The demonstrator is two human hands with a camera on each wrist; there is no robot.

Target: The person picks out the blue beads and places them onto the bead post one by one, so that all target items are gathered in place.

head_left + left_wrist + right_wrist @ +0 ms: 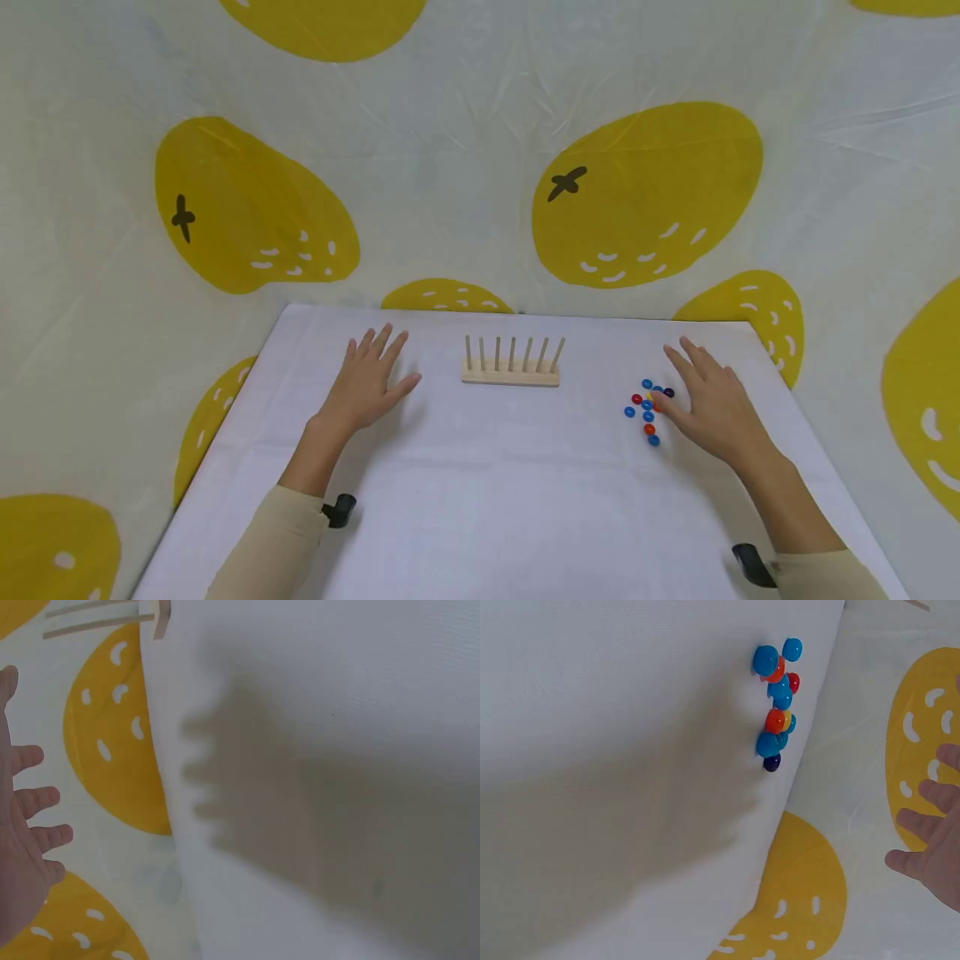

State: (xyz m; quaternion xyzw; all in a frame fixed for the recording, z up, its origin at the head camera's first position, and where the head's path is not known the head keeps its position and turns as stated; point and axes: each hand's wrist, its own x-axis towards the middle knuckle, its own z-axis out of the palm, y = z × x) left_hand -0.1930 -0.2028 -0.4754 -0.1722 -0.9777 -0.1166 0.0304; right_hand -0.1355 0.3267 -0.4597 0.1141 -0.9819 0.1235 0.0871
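Observation:
My left hand (365, 385) hovers over the left part of the table, fingers spread, holding nothing. Over the right part my right hand (712, 408) is also spread with nothing in it, its thumb overlapping a cluster of small round beads (648, 417) in the head view. The beads are blue, red, yellow and one dark; in the right wrist view the beads (776, 712) lie close together beyond the hand's shadow. Between the hands, toward the back, stands a wooden rack (510, 377) with a row of several upright pegs, all bare. Its pegs (97, 626) also show in the left wrist view.
A white cloth covers the table (480, 500), whose back edge meets a hanging pale curtain (450, 192) printed with large yellow fruit. Dark wrist-worn straps or cameras (753, 565) sit at both sleeve cuffs.

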